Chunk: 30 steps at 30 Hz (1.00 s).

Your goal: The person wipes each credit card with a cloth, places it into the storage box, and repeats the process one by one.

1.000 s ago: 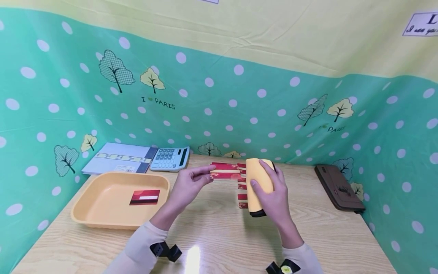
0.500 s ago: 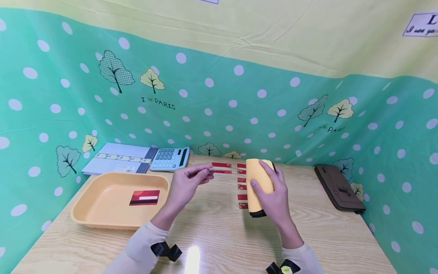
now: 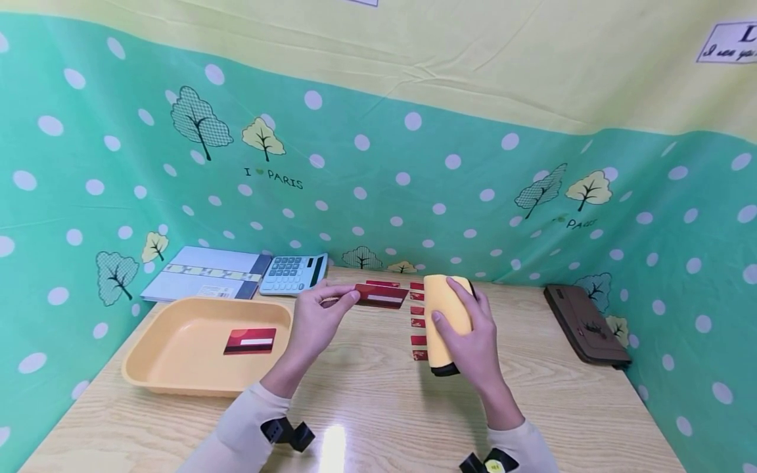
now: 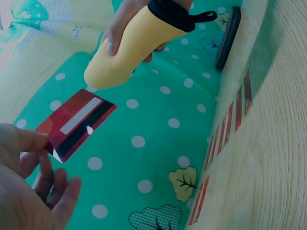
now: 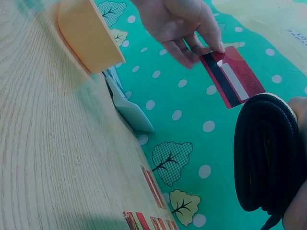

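Observation:
Between thumb and fingers my left hand (image 3: 319, 315) pinches a red bank card (image 3: 383, 295) by its left end, held above the table. Its back, with a dark magnetic stripe and a white signature strip, faces me in the head view. My right hand (image 3: 473, 328) grips a soft yellow pouch (image 4: 136, 43) with black trim and a small black loop; its black folded end (image 5: 264, 153) shows in the right wrist view. Beyond the left hand lies a red card with a cream band (image 3: 383, 284). Several similar red cards (image 3: 418, 322) lie in a column, partly hidden behind the pouch.
An orange plastic basin (image 3: 142, 368) stands at the left, with another red bank card (image 3: 250, 341) in it. Behind it are a folder (image 3: 201, 269) and a blue calculator (image 3: 290, 276). A brown wallet (image 3: 585, 322) lies at the right, near the dotted curtain (image 3: 378, 190).
The card in my left hand has been flipped from its cream-banded front, through edge-on, to its striped back. The right hand and pouch have hardly moved.

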{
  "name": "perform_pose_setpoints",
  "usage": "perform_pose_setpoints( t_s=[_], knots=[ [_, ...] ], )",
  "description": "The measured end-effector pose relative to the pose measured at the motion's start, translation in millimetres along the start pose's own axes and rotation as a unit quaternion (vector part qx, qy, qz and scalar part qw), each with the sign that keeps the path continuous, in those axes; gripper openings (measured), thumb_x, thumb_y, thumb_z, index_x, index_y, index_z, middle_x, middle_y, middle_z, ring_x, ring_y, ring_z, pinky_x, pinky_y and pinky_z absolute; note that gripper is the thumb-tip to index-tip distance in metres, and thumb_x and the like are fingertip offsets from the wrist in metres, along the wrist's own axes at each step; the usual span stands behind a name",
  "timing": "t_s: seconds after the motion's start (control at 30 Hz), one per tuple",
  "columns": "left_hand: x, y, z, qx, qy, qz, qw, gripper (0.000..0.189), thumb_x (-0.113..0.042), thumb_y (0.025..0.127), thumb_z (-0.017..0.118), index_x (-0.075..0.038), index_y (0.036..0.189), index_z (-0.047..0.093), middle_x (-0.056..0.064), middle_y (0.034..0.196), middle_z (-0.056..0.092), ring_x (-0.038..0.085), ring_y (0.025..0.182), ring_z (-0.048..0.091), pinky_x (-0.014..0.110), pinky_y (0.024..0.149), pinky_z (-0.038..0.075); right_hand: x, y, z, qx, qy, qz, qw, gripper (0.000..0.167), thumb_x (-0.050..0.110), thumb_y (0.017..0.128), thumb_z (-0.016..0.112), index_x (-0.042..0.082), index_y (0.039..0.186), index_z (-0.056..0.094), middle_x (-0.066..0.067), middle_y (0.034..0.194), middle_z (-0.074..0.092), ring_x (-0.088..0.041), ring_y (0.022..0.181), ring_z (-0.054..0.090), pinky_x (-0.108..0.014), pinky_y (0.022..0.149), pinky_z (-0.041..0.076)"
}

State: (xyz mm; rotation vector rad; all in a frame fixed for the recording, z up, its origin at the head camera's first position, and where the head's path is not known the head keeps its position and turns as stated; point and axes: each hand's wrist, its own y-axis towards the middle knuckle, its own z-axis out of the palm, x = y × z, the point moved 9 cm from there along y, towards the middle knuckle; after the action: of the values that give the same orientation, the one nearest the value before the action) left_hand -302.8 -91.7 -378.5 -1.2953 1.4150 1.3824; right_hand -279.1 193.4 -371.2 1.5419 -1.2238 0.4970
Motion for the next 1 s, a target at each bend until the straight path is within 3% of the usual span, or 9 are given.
perform_pose_setpoints(
  t_s=[0.07,0.27,0.43,0.63,0.8,1.0],
  knots=[
    [1.1,0.7,0.4,0.0,-0.019,-0.004,0.9998,0.022,-0.014,0.094,0.076,-0.002,0.112,0.079,0.016,0.115,0.076,0.007,0.094,0.071,0.016,0.083,0.062,0,-0.2,0,0.0,-0.001,0.0,1.0,0.059,0.017,0.092,0.079,0.034,0.145,0.059,-0.008,0.139,0.05,-0.025,0.092,0.058,-0.025,0.068,0.057],
    [2.5,1.1,5.3,0.019,-0.094,-0.018,0.9952,0.029,-0.005,0.095,0.073,0.004,0.122,0.073,0.028,0.112,0.075,0.009,0.083,0.078,0.029,0.078,0.067,1,-0.8,0,0.0,-0.004,0.0,1.0,0.06,0.017,0.091,0.08,0.035,0.144,0.059,-0.008,0.141,0.05,-0.025,0.093,0.058,-0.025,0.07,0.057],
    [0.2,0.0,7.2,0.024,-0.084,0.003,0.9962,0.035,-0.004,0.094,0.073,-0.006,0.129,0.071,0.024,0.102,0.078,0.019,0.083,0.08,0.032,0.076,0.068,1,-1.7,3,0.004,0.004,0.003,1.0,0.059,0.018,0.091,0.08,0.035,0.144,0.06,-0.008,0.141,0.049,-0.027,0.091,0.059,-0.026,0.069,0.058],
    [-7.9,-6.0,10.8,0.026,-0.038,0.041,0.9981,0.041,-0.003,0.093,0.074,-0.014,0.132,0.071,0.02,0.102,0.079,0.029,0.09,0.08,0.028,0.075,0.067,1,-4.1,11,0.013,0.005,0.002,0.9999,0.061,0.017,0.09,0.081,0.037,0.143,0.06,-0.007,0.144,0.048,-0.026,0.089,0.06,-0.027,0.067,0.059],
    [-11.8,-11.3,19.4,0.034,-0.03,0.064,0.9969,0.042,0.002,0.091,0.073,-0.007,0.132,0.07,0.023,0.101,0.079,0.034,0.091,0.079,0.026,0.074,0.067,-1,-6.0,19,0.019,0.0,-0.006,0.9998,0.06,0.018,0.09,0.081,0.037,0.143,0.06,-0.007,0.144,0.049,-0.023,0.091,0.059,-0.026,0.069,0.057],
    [-14.5,-19.4,34.5,0.069,-0.08,0.061,0.9925,0.042,0.004,0.092,0.072,-0.002,0.133,0.068,0.027,0.104,0.077,0.037,0.095,0.078,0.03,0.077,0.067,-3,-9.3,28,0.027,-0.006,-0.007,0.9996,0.061,0.017,0.089,0.082,0.037,0.142,0.061,-0.008,0.143,0.049,-0.022,0.094,0.059,-0.026,0.072,0.056]
  ],
)
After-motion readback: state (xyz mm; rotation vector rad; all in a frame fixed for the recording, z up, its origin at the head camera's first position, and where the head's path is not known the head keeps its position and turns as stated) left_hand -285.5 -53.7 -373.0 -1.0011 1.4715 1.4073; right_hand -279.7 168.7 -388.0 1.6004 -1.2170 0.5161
